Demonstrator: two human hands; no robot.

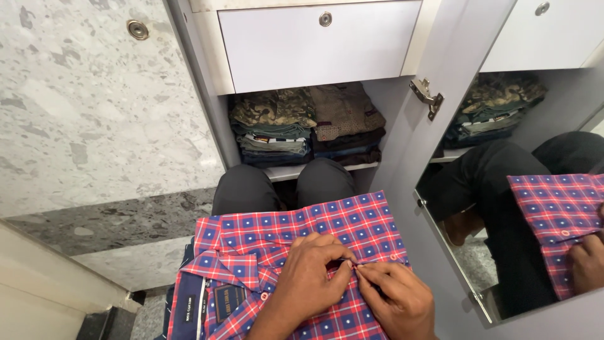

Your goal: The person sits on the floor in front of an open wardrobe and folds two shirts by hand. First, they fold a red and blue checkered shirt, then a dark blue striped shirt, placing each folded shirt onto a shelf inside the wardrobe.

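From my view both hands, left hand (pixel 308 277) and right hand (pixel 393 296), are pinched closed on the placket of the red-and-blue checked shirt (pixel 327 226) spread across my lap, so I judge the buttoning only midway, with folding and the wardrobe shelf (pixel 286 171) left.

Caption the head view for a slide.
Both hands, left hand and right hand, pinch the front of a red-and-blue checked shirt before an open wardrobe.

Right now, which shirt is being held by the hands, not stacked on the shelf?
The red-and-blue checked shirt on the lap; both hands pinch its button placket. The other clothes lie folded in the cupboard.
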